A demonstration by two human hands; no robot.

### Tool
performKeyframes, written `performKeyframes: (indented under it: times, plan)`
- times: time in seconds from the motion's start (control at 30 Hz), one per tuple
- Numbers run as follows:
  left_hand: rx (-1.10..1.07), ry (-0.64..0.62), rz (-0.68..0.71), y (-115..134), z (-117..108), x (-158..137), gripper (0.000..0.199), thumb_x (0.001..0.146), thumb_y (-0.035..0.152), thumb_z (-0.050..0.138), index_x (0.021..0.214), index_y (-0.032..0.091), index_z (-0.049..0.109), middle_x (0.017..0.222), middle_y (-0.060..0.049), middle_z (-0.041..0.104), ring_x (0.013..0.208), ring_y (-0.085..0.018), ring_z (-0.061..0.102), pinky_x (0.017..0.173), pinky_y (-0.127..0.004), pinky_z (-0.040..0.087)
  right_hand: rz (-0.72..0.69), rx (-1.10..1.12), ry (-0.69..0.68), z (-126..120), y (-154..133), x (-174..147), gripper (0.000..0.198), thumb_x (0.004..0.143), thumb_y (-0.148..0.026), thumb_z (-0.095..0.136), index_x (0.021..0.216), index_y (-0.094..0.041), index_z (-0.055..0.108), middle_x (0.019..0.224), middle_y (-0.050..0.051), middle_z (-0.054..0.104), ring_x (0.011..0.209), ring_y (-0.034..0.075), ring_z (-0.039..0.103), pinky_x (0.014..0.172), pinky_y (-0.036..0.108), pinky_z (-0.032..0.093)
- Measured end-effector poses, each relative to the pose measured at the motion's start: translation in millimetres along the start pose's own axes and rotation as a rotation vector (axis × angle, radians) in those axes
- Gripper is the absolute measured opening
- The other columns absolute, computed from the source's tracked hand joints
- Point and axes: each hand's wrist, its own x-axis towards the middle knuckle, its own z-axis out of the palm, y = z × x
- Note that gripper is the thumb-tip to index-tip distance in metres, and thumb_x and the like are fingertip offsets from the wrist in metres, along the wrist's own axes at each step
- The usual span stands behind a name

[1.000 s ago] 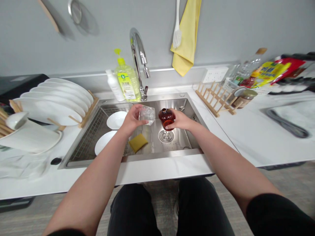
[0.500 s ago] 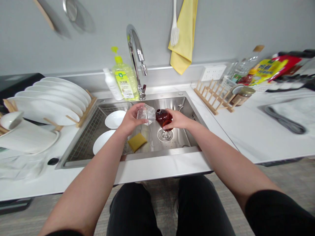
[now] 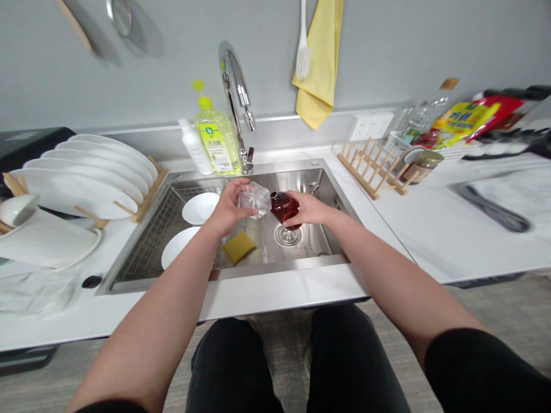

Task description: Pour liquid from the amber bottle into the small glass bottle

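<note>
Over the sink (image 3: 275, 266), my left hand (image 3: 231, 207) is closed around a clear glass cup (image 3: 255, 199), tilted with its opening turned to the right. My right hand (image 3: 307, 209) grips a dark red-brown bottle (image 3: 283, 205), tipped so that its narrow neck points left at the cup. Bottle mouth and cup rim are very close; I cannot tell whether they touch. No stream of liquid can be made out between them. Below lies a yellow sponge (image 3: 239, 248) on the sink floor, with a drain (image 3: 288, 234) under the bottle.
Two white plates (image 3: 201, 208) lie in the sink's left side by a wire rack (image 3: 148, 235). A faucet (image 3: 236, 86) and dish soap bottle (image 3: 218, 143) stand behind. More plates (image 3: 81, 178) fill a left rack; a wooden rack (image 3: 373, 172) and jar (image 3: 422, 167) are right.
The camera view has shifted slightly. Both hands keep their holds on the cup and the bottle, with almost no movement between them.
</note>
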Motion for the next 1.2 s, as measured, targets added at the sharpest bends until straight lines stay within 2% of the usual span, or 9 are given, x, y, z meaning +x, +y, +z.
performKeyframes:
  times: [0.17, 0.37, 0.6, 0.83, 1.2]
  plan:
    - [0.015, 0.049, 0.013, -2, 1, 1, 0.088, 0.056, 0.019, 0.108, 0.13, 0.028, 0.062, 0.131, -0.006, 0.073, 0.129, -0.03, 0.07, 0.108, -0.043, 0.058, -0.008, -0.016, 0.003, 0, 2, 1, 0.069, 0.067, -0.041, 0.107, 0.126, -0.023, 0.076, 0.115, 0.006, 0.085, 0.105, 0.033, 0.08, 0.095, 0.045, 0.064]
    - [0.028, 0.044, 0.014, 1, 2, 3, 0.079, 0.057, 0.021, 0.109, 0.124, 0.026, 0.067, 0.13, -0.006, 0.072, 0.125, -0.029, 0.068, 0.105, -0.041, 0.058, -0.008, -0.019, 0.008, 0, 1, 0, 0.064, 0.067, -0.041, 0.106, 0.12, -0.023, 0.075, 0.113, 0.005, 0.085, 0.103, 0.031, 0.08, 0.091, 0.042, 0.063]
    - [0.024, 0.034, 0.007, -2, -1, 2, 0.084, 0.056, 0.022, 0.11, 0.13, 0.027, 0.07, 0.132, -0.006, 0.073, 0.125, -0.029, 0.069, 0.108, -0.042, 0.058, 0.004, -0.038, -0.004, -1, -1, -1, 0.062, 0.067, -0.041, 0.105, 0.119, -0.023, 0.075, 0.113, 0.005, 0.085, 0.104, 0.032, 0.08, 0.092, 0.043, 0.062]
    - [0.01, 0.029, -0.006, -6, -5, 3, 0.092, 0.058, 0.027, 0.112, 0.14, 0.029, 0.069, 0.136, -0.008, 0.073, 0.12, -0.028, 0.073, 0.098, -0.04, 0.063, 0.015, -0.035, -0.006, -2, -5, -2, 0.065, 0.067, -0.041, 0.105, 0.123, -0.025, 0.075, 0.117, 0.004, 0.086, 0.107, 0.033, 0.08, 0.095, 0.044, 0.063]
    - [0.028, 0.069, -0.003, -4, -3, 2, 0.092, 0.058, 0.031, 0.112, 0.138, 0.026, 0.067, 0.141, -0.012, 0.077, 0.133, -0.033, 0.071, 0.106, -0.046, 0.064, 0.013, -0.048, -0.007, -2, -10, -3, 0.066, 0.067, -0.043, 0.105, 0.123, -0.024, 0.076, 0.117, 0.006, 0.086, 0.107, 0.033, 0.08, 0.095, 0.043, 0.061]
